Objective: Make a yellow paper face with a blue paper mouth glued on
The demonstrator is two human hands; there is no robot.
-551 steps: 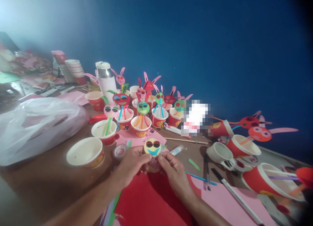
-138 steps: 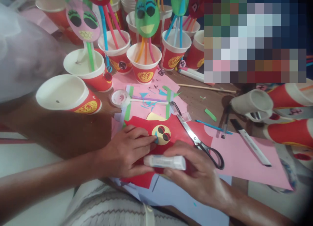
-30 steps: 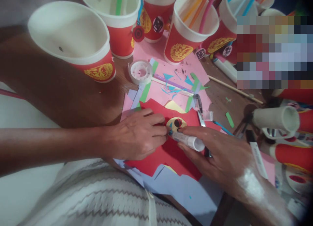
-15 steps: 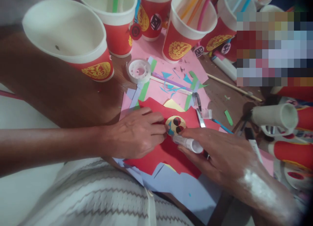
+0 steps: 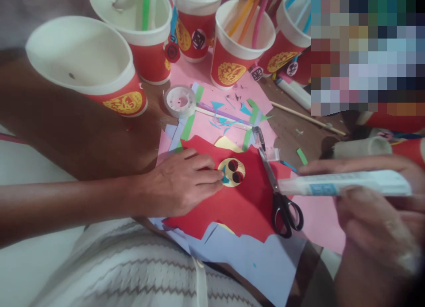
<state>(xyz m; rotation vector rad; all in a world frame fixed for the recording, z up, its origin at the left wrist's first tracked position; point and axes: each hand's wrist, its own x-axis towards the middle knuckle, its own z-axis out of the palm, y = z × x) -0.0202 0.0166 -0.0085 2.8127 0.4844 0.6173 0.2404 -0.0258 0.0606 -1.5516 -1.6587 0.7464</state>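
Observation:
A small yellow paper disc (image 5: 231, 172) with two dark-and-red ovals lies on a red paper sheet (image 5: 242, 209). At the disc's left edge, my left hand (image 5: 189, 180) has its fingers bent together, their tips on a small blue paper piece (image 5: 226, 176). My right hand (image 5: 378, 214) is off to the right, closed around a white tube with a blue label (image 5: 358, 183). The tube's narrower, translucent end points left, over black-handled scissors (image 5: 280, 200) lying on the red sheet. My right hand is slightly blurred.
Red-and-white paper cups (image 5: 244, 50) stand along the back, several with coloured straws. A tape roll (image 5: 179, 101), a purple straw (image 5: 226, 114) and blue scraps lie on pink paper. A wooden stick (image 5: 307, 118) is to the right. Blue-grey paper (image 5: 265, 267) lies under the red sheet.
My right hand has moved right with the white tube, away from the disc, uncovering the scissors. My left hand stays at the disc. The whole view has shifted slightly.

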